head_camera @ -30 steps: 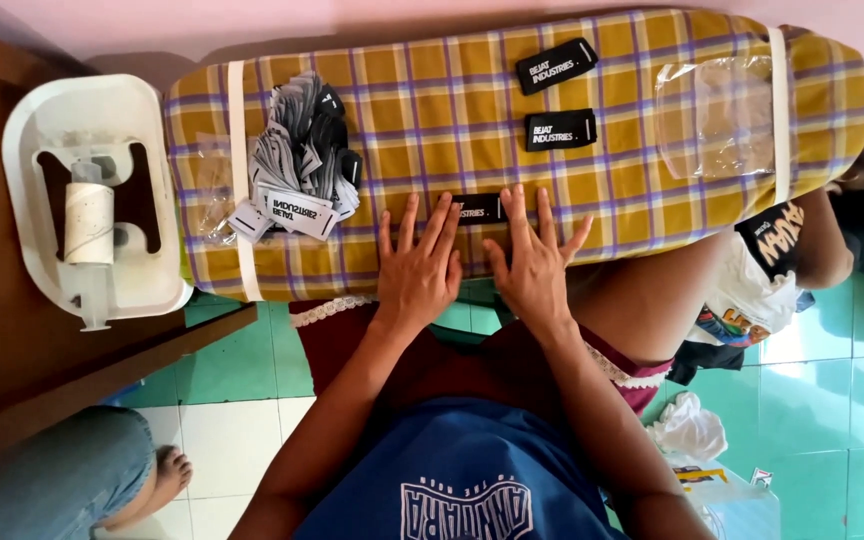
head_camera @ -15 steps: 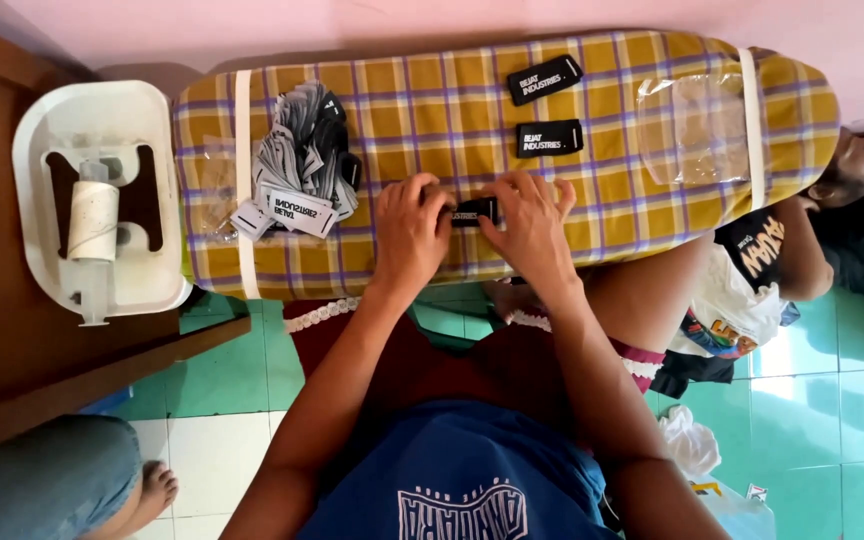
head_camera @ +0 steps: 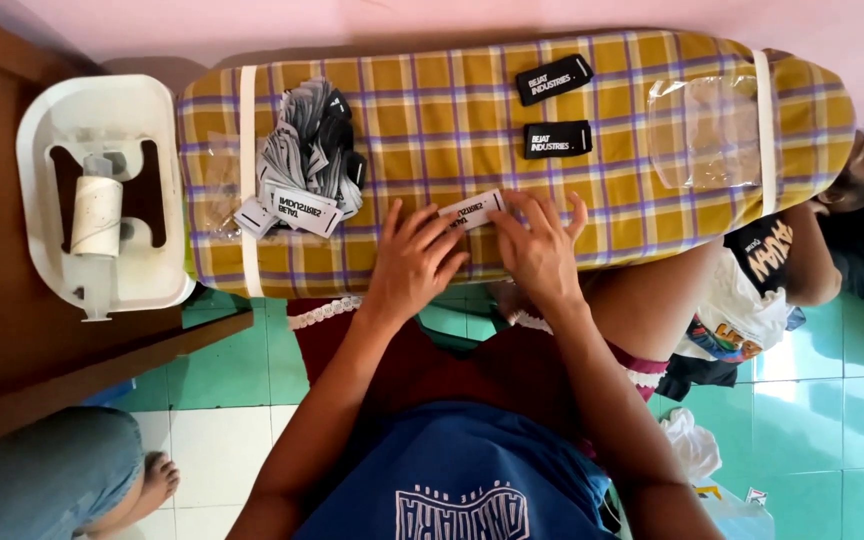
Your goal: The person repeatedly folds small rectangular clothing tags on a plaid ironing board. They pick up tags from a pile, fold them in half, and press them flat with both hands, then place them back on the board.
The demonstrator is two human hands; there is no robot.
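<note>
Far left: a white plastic tray [head_camera: 42, 150] on a brown wooden surface [head_camera: 12, 340], holding a roll of white material [head_camera: 98, 215] on a clear stand.

Lower left corner: another person's knee in blue denim and a bare foot [head_camera: 157, 480] on the green and white tiled floor [head_camera: 242, 370].

Centre, spanning most of the view: a padded board in yellow plaid cloth [head_camera: 432, 130], bound by a white strap [head_camera: 247, 180] near its left end and another near its right end.

On the board, left part: a loose pile of grey and black woven labels [head_camera: 307, 155], some lying white side up at its near edge.

Near edge, middle: left hand [head_camera: 414, 265], palm down, fingers spread flat on the cloth, fingertips touching the left end of a single white label [head_camera: 472, 209]. The label lies tilted on the board between the two hands.

Just beside: right hand [head_camera: 540, 250], palm down, fingers spread, fingertips at the label's right end. The hands are close together but apart; neither is closed around anything.

Upper middle: two black labels [head_camera: 555, 108], one above the other, well apart from the hands.

Right part: a clear plastic bag [head_camera: 702, 135] lying flat under the right strap.

Far right: another person's bare leg [head_camera: 652, 300] and dark clothing below the board.
</note>
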